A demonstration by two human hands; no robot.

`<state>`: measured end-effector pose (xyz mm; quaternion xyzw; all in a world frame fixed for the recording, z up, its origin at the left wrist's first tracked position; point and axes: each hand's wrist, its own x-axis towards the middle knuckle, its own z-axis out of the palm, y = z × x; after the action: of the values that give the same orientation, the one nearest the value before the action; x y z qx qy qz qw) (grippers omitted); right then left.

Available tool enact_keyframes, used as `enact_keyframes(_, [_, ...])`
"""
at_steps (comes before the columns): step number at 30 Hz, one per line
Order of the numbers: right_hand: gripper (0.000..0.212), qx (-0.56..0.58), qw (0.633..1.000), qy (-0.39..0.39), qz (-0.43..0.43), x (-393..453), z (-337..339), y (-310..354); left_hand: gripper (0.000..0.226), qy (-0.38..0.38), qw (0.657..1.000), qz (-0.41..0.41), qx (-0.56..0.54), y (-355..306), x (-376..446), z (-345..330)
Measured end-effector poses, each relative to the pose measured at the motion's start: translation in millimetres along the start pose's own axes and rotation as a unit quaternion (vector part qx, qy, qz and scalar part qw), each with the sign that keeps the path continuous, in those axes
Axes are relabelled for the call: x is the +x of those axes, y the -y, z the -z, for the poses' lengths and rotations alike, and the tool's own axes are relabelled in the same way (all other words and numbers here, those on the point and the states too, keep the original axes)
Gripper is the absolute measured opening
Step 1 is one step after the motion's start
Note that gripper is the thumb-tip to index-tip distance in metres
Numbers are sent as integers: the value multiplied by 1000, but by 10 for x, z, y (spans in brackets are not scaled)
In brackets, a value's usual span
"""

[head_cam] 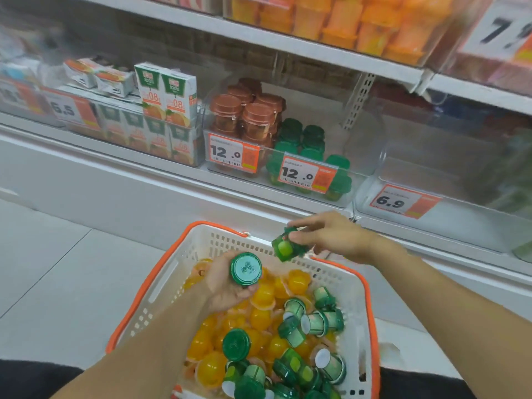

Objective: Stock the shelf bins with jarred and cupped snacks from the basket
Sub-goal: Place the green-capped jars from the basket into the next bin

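Note:
A white basket with an orange rim (370, 306) sits in front of me, full of several green-lidded jars (236, 344) and orange jelly cups (260, 318). My left hand (227, 289) grips one green-lidded jar (245, 268) upright over the basket, lid facing me. My right hand (331, 237) pinches another green jar (286, 248) tilted above the basket's far rim. On the shelf, a clear bin (354, 182) holds green jars (302, 139) behind a 12.0 price tag.
Left of the green jars stand brown-lidded jars (250, 116) and juice cartons (165, 93). A clear bin tagged 6.9 (403, 201) sits at the right. Orange cups (359, 21) fill the upper shelf. A white shelf base and grey floor tiles lie below.

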<state>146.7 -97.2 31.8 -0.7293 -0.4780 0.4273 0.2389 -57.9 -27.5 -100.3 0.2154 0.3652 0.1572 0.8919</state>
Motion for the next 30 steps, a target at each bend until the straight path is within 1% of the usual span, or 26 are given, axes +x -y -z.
enact_keyframes(2, [41, -10, 1000, -14, 26, -188, 221, 247, 40, 74, 994, 15, 74, -129, -47, -277])
enact_keyframes(4, [41, 23, 997, -50, 46, -332, 390, 380, 52, 131, 984, 20, 119, -275, -126, -565])
enact_keyframes(6, [41, 69, 991, -94, 71, -418, 492, 427, 64, 180, 974, 2, 138, -402, -256, -859])
enact_keyframes(8, [43, 108, 981, -132, 96, -436, 535, 445, 69, 209, 964, -28, 160, -495, -398, -1110])
enact_keyframes(10, [43, 150, 971, -145, 114, -434, 550, 462, 67, 198, 963, -51, 179, -543, -518, -1311])
enact_keyframes(12, [40, 188, 963, -144, 130, -432, 593, 491, 61, 183, 960, -77, 196, -600, -617, -1457])
enact_keyframes(17, [26, 253, 946, -114, 170, -488, 751, 577, 57, 163, 939, -120, 280, -821, -864, -1671])
enact_keyframes(19, [23, 251, 939, -135, 191, -488, 806, 624, 54, 144, 933, -137, 300, -899, -927, -1755])
enact_keyframes(21, [18, 219, 936, -187, 203, -469, 871, 695, 46, 114, 936, -159, 291, -950, -944, -1817])
enact_keyframes(23, [14, 165, 931, -257, 200, -415, 966, 784, 40, 79, 946, -180, 257, -964, -916, -1804])
enact_keyframes(25, [17, 59, 925, -322, 191, -325, 1085, 859, 36, 53, 957, -189, 212, -952, -856, -1731])
enact_keyframes(26, [21, -25, 920, -344, 184, -255, 1147, 881, 34, 41, 962, -191, 191, -948, -826, -1692])
enact_keyframes(28, [31, -197, 899, -354, 165, -63, 1254, 921, 30, 16, 969, -189, 159, -974, -744, -1640])
enact_keyframes(30, [33, -303, 883, -331, 136, 138, 1340, 975, 29, -6, 976, -185, 118, -1009, -670, -1646])
